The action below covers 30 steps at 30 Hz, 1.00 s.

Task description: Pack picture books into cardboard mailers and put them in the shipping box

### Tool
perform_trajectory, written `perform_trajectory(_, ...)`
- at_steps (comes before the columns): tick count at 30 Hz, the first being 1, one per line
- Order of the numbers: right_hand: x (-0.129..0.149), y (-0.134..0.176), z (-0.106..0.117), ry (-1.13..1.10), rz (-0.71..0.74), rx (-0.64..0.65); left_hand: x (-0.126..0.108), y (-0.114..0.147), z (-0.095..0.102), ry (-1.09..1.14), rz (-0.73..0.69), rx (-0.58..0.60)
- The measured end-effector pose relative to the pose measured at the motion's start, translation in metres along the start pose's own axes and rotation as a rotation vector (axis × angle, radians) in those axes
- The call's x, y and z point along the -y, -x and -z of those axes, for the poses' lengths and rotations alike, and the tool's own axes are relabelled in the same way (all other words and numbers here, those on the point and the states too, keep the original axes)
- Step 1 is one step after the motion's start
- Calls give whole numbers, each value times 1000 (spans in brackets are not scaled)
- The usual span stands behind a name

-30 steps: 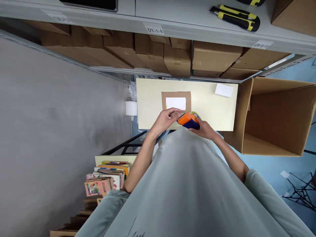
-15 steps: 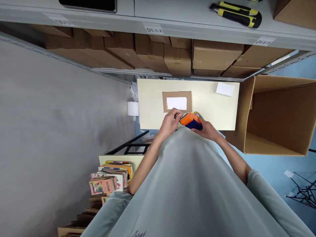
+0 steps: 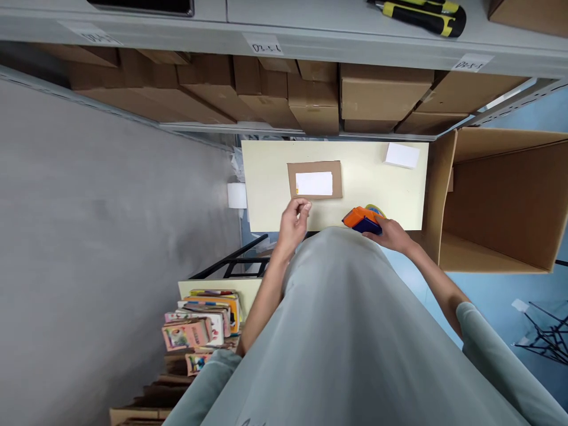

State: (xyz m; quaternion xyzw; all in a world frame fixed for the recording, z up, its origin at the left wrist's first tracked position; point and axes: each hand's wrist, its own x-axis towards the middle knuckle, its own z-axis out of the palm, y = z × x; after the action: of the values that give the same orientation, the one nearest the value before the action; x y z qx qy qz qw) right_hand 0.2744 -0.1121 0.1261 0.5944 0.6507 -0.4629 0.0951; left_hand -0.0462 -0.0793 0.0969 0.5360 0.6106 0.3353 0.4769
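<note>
My right hand (image 3: 390,234) is wrapped round an orange and dark blue tape dispenser (image 3: 360,218), held over the front edge of the cream table (image 3: 266,207). A yellow-green and blue roll shows at the dispenser's back. My left hand (image 3: 294,222) has its fingertips pinched together just below a flat brown cardboard piece (image 3: 291,177); whatever is in the pinch, if anything, is too small to make out. On that cardboard lies a white paper slip (image 3: 314,184) with a small yellow mark at one corner.
A white block or paper stack (image 3: 402,155) lies at the table's back right. Beside the table stands a large open carton (image 3: 497,216). Brown boxes (image 3: 313,103) fill the shelf behind; utility knives (image 3: 421,15) lie above. Picture books (image 3: 202,319) are stacked at lower left.
My hands have moved apart. The right one has carried the tape dispenser to the right, while the left has shifted left, below the cardboard. The view has tilted slightly.
</note>
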Motion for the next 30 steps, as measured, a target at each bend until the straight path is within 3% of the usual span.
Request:
perform_trajectory(3, -15, -4, 4, 50, -5, 27, 18, -1, 6, 43, 47, 9)
perform_trajectory(6, -26, -15, 6, 112, 33, -10, 34, 2, -2, 98, 119, 11)
perform_trajectory(11, -46, -39, 6, 292, 114, -70, 63, 9, -34, 165, 229, -82)
perform_trajectory(17, -65, -72, 2, 507, 102, 14, 98, 6, -76, 232, 367, -216)
perform_trajectory(24, -67, -104, 0, 545, 89, 24, 109, -12, -109, 250, 496, -419)
perform_trajectory(30, -72, -118, -2, 507, 35, 13, 118, -23, -133, 252, 477, -562)
